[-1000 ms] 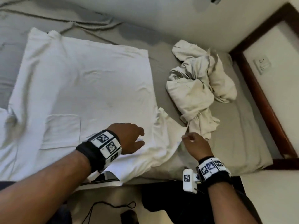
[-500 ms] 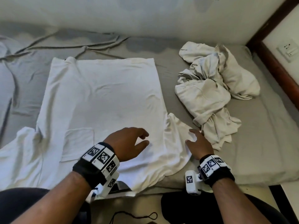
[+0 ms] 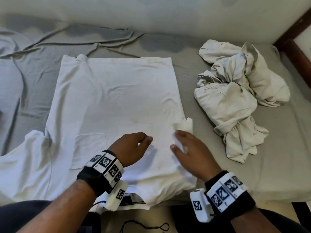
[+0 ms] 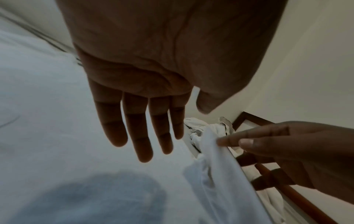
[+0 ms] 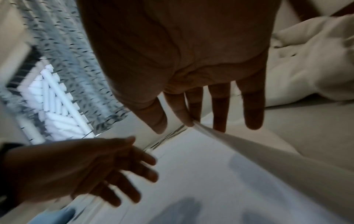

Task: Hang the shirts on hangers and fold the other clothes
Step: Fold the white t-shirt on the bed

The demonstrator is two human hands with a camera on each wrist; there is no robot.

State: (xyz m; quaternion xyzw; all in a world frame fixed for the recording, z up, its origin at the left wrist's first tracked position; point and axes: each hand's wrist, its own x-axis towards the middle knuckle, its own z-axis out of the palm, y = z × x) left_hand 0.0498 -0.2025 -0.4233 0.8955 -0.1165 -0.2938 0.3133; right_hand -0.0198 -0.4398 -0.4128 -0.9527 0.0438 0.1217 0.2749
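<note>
Folding a white t-shirt (image 3: 116,98) on the bed (image 3: 277,148)

The right hand (image 3: 190,152) is pinching the shirt's sleeve (image 3: 185,126) between two fingers (image 5: 180,112); the left hand (image 3: 133,148) is hovering beside it, fingers relaxed and spread.

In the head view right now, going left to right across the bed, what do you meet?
White T-shirt's spread left sleeve → chest pocket → left hand → right hand, pinching the folded-in sleeve → crumpled beige clothes pile → wooden bed frame.
</note>
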